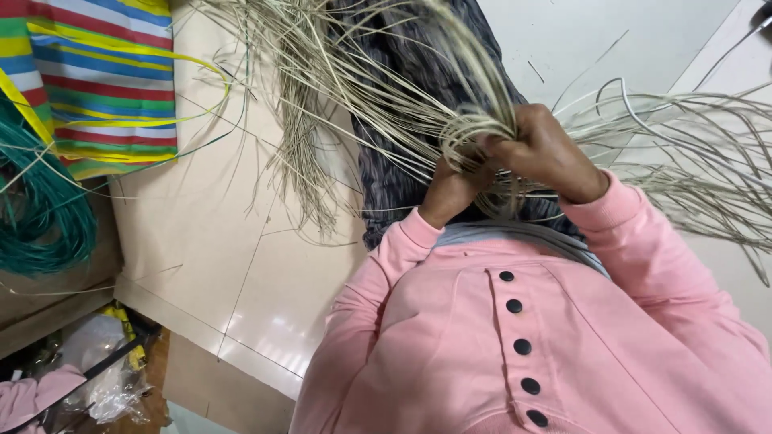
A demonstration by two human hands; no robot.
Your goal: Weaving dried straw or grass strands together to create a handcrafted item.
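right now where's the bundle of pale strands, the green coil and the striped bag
bundle of pale strands [470, 133], head view, on the looped part above the hands
green coil [36, 217], head view, on its curved strands at the left edge
striped bag [100, 76], head view, on its striped face

Left hand [450, 189]: I see its fingers buried in the pale straw-like fibre bundle [386, 88].
Fibre ends: cut off at top and right edges.
Green coiled cord [36, 209]: cropped left.

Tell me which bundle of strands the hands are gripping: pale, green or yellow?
The pale straw-coloured strands, clutched by both the left hand and right hand. The green coil lies untouched at the far left.
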